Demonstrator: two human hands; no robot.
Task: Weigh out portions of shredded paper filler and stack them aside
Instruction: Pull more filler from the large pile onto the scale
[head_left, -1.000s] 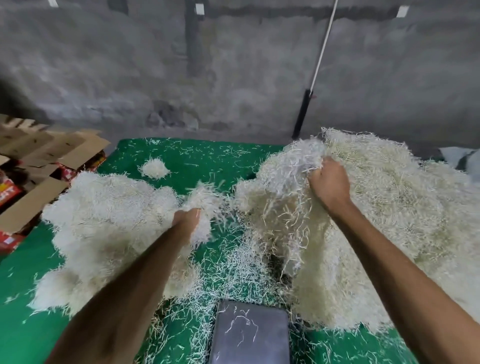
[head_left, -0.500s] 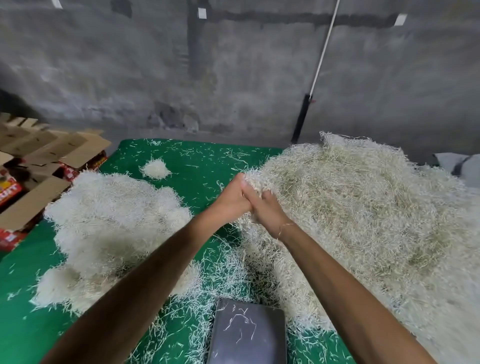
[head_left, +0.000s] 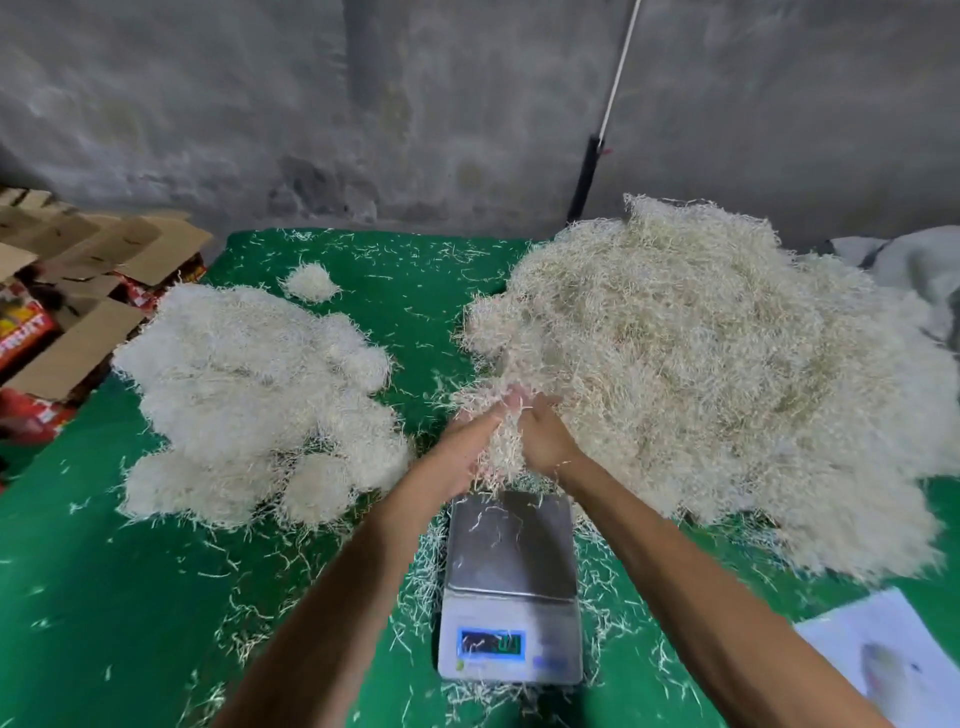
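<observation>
A large heap of cream shredded paper filler (head_left: 701, 374) covers the right of the green mat. A clump of shredded paper (head_left: 501, 441) is pressed between my left hand (head_left: 467, 447) and my right hand (head_left: 545, 441), at the heap's near left edge, just beyond the scale. The digital scale (head_left: 511, 577) sits in front of me with a steel pan that carries only a few loose strands; its blue display is lit. On the left lies a stack of rounded paper portions (head_left: 254, 400).
The green mat (head_left: 104, 597) is strewn with loose strands. Flattened cardboard boxes (head_left: 78, 291) lie at the far left. A small separate tuft (head_left: 310, 281) sits behind the stack. White paper sheet (head_left: 893, 654) at the near right. A grey wall and a leaning pole (head_left: 597, 150) stand behind.
My left hand left the portion stack and joined my right hand at the heap. Both hands now draw a clump back toward the scale. The view has tilted down, showing the whole scale.
</observation>
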